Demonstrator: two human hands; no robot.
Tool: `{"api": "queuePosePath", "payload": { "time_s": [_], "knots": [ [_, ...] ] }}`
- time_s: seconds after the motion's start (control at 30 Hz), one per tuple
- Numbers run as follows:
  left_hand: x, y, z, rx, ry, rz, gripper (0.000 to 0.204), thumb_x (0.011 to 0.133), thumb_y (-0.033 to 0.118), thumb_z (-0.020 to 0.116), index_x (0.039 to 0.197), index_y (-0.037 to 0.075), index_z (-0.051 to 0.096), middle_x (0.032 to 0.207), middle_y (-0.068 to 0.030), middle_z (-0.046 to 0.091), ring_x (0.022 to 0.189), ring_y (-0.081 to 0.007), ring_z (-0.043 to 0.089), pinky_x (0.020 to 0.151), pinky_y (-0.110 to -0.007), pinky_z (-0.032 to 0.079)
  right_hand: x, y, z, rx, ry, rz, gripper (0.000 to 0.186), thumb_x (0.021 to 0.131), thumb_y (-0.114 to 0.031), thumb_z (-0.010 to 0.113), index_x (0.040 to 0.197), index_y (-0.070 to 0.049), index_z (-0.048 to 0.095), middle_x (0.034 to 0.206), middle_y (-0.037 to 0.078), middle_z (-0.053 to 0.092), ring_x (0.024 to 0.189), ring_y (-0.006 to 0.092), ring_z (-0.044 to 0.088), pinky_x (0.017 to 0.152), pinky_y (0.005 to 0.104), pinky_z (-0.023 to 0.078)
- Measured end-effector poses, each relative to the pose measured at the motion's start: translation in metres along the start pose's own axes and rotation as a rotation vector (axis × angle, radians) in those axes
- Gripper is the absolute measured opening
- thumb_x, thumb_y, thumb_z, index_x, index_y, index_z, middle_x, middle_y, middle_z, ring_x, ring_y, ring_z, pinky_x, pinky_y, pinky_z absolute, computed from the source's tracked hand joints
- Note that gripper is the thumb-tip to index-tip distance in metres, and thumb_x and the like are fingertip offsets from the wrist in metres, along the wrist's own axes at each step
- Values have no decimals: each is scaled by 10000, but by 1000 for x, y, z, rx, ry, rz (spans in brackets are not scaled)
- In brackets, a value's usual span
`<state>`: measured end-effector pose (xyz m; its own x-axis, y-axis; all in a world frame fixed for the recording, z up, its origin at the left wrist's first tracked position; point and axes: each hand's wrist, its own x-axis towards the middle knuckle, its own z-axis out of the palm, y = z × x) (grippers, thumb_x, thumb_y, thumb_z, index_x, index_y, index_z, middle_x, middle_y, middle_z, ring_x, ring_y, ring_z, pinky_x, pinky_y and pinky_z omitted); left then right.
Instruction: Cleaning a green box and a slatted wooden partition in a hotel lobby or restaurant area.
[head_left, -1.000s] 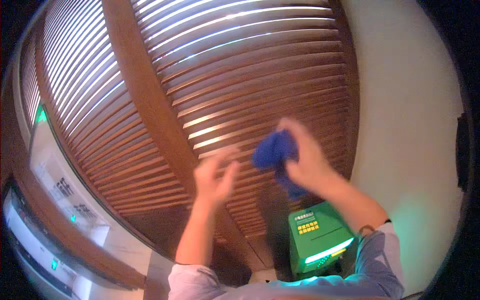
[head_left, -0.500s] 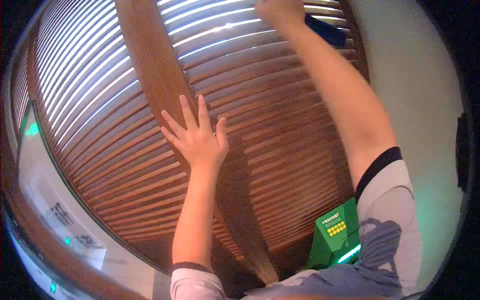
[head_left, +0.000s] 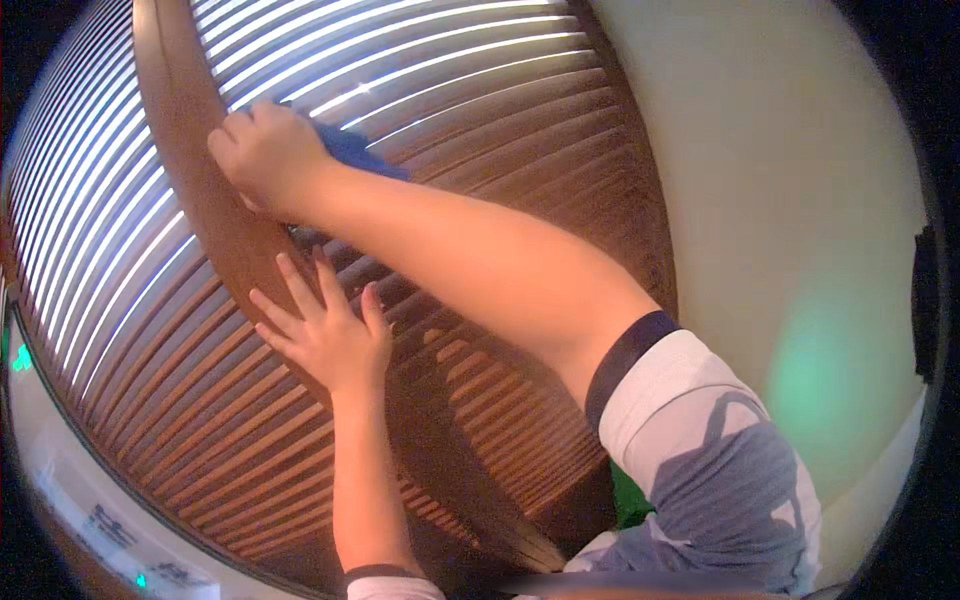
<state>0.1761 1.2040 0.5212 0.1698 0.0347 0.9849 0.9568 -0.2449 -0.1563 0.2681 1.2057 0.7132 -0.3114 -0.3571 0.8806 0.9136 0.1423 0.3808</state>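
Observation:
Tall brown louvered shutters (head_left: pixel 500 150) fill most of the view, with bright light coming through the upper slats. A wide wooden upright (head_left: pixel 185 140) runs between two slatted panels. My right hand (head_left: pixel 268 160) is closed on a dark blue cloth (head_left: pixel 358 153) beside this upright, at the slats' left ends. The cloth trails out to the right of the fist; the rest is hidden behind my hand. Below it, my left hand (head_left: pixel 335 338) lies with fingers spread on the upright, holding nothing. My right forearm crosses in front of the slats.
A pale wall (head_left: pixel 760 180) stands on the right, with a dark object (head_left: pixel 922 300) at its far edge. Part of a green box (head_left: pixel 630 498) shows beside my right sleeve. A pale surface with a dark frame (head_left: pixel 60 470) curves along the lower left.
My right hand has swept the cloth leftward and down from the upper right slats to the upright. My left hand stays spread. The view has shifted, and my sleeve now covers most of the green box.

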Motion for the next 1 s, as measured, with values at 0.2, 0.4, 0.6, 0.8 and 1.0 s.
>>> {"api": "queuePosePath", "payload": {
  "time_s": [0.2,0.4,0.6,0.8,1.0],
  "knots": [
    [0,4,1,-3,65,13,634,976,533,482,1530,231,428,1656,-104,238,1469,-528,178,1127,-699,198,-23,110,-34,59,24,-146,199,766,-123,680,961,-98,650,907,122,665,882,338,650,788,458,547],
    [-2,4,1,20,50,2,635,983,539,467,1540,240,410,1660,-88,231,1473,-523,175,1127,-700,195,-75,259,-134,-123,-31,270,305,849,-160,655,1105,6,671,1213,223,626,1121,409,587,997,481,462],
    [1,10,4,23,56,8,620,987,527,464,1541,253,409,1657,-92,236,1462,-530,195,1123,-702,209,-108,336,-213,-3,300,1123,302,888,-138,625,1150,6,664,1111,178,676,1022,358,639,895,452,512],
    [0,-2,4,75,89,-18,580,991,498,490,1520,264,444,1637,-85,287,1441,-531,247,1104,-701,253,-152,304,-253,978,-73,1458,306,1008,-259,545,1135,-8,664,990,111,718,843,253,706,759,417,598],
    [-2,-7,16,-70,157,-5,579,994,519,486,1514,266,452,1622,-61,332,1454,-492,267,1129,-668,238,-223,209,-287,145,-401,1271,662,859,-390,752,1332,15,529,1160,191,682,971,304,691,875,416,565]
  ]
}}
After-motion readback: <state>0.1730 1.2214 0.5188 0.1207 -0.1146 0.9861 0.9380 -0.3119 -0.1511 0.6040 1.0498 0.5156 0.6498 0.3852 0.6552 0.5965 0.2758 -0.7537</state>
